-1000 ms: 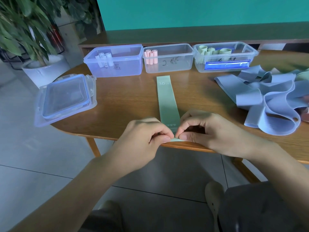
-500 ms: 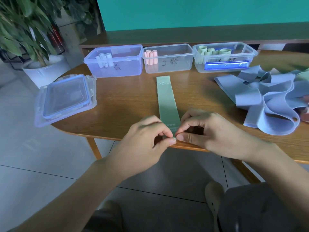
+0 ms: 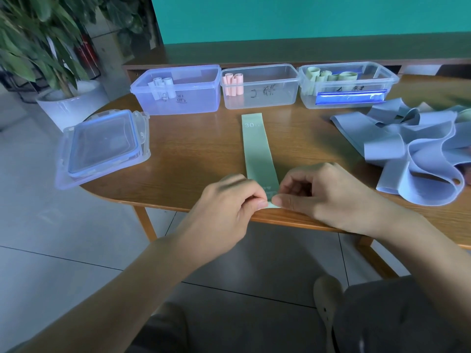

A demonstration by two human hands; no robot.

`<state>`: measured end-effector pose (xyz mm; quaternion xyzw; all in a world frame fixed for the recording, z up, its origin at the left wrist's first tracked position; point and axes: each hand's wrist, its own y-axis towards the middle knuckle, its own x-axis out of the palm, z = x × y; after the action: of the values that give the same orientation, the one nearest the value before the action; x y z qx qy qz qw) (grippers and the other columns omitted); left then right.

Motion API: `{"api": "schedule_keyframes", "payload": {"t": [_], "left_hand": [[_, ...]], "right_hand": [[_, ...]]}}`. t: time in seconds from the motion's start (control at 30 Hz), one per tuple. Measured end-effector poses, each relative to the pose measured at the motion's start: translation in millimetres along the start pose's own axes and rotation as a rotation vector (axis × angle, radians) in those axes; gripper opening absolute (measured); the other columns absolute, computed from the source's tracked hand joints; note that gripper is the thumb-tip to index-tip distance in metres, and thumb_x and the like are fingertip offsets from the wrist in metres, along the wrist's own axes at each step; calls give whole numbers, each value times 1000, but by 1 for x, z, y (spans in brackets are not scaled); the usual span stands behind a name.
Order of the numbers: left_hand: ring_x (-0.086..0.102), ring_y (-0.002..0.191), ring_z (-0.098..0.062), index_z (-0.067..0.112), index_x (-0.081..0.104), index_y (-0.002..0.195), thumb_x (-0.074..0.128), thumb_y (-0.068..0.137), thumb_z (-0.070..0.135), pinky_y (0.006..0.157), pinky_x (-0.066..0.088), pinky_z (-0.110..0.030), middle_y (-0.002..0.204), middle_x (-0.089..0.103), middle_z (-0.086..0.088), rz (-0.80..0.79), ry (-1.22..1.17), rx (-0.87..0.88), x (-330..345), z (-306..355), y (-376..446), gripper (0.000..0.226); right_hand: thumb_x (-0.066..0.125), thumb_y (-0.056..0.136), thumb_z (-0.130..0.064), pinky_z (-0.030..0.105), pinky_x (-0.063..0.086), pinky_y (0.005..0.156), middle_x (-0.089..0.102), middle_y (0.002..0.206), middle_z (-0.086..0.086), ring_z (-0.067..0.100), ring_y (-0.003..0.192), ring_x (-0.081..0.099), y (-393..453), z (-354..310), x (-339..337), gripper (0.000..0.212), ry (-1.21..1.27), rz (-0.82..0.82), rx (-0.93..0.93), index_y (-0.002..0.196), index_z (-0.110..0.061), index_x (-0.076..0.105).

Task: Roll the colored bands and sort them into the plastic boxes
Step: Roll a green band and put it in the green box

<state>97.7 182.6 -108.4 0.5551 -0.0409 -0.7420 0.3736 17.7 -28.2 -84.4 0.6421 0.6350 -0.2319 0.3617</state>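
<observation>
Bands already rolled sit in all three far boxes (image 3: 260, 98); we pinch the near end of a flat green band (image 3: 257, 154) with left hand (image 3: 229, 202) and right hand (image 3: 321, 194) — roll barely begun, blue pile (image 3: 413, 154) waiting right.

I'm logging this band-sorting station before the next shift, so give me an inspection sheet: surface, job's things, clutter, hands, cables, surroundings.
Surface: wooden table, rounded edge.
Job's things: green band lies flat, marked 30 LB, its near end at the table edge. Left box holds pale blue rolls, middle box pink rolls, right box green rolls. Pile of blue bands lies unrolled at the right.
Clutter: box lids stacked at the table's left edge.
Hands: left hand and right hand both pinch the green band's near end.
Cables: nothing seen.
Surroundings: potted plant on the floor at left, teal wall behind.
</observation>
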Motion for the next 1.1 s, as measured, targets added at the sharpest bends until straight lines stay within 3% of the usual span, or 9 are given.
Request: {"api": "schedule_keyframes", "payload": {"t": [0.23,0.4,0.57,0.73,0.97,1.1], "left_hand": [[52,83,-9,16,69,88,54,99,30,74,40,-17,88,57,5,31,49,34,2,1,-3,24],[58,87,-14,12,73,92,61,98,27,79,47,-23,92,60,1,79,95,76,5,-3,-6,20],[60,89,-12,13,76,95,62,97,31,82,49,-24,94,63,1,89,112,92,6,-5,-6,23],[59,88,-14,13,78,93,56,99,31,83,47,-19,92,63,0,118,138,107,6,-6,-5,28],[52,88,-2,15,75,99,71,92,20,81,39,-7,96,61,4,136,55,21,11,-4,-3,10],[54,85,-3,18,72,95,69,93,22,75,39,-10,90,63,9,112,42,1,10,-2,-2,5]], "right_hand": [[71,89,-43,15,43,59,65,70,-12,5,70,60,1,-3,2,17,-8,-3,44,82,-28,70],[74,90,-38,15,39,59,61,72,-11,8,67,55,0,1,5,14,0,67,-18,85,-28,66],[69,94,-23,14,44,82,62,94,-14,7,91,61,-3,9,12,2,-64,76,-223,95,-22,71],[68,92,-37,27,53,82,66,96,-11,9,93,65,-3,14,9,20,-56,61,-235,101,-20,76],[71,93,-31,25,51,80,66,94,-12,9,91,64,-2,14,10,11,-71,86,-234,100,-25,77],[67,96,-29,22,49,78,65,93,-13,7,89,62,-1,15,11,10,-110,92,-229,100,-25,76]]}}
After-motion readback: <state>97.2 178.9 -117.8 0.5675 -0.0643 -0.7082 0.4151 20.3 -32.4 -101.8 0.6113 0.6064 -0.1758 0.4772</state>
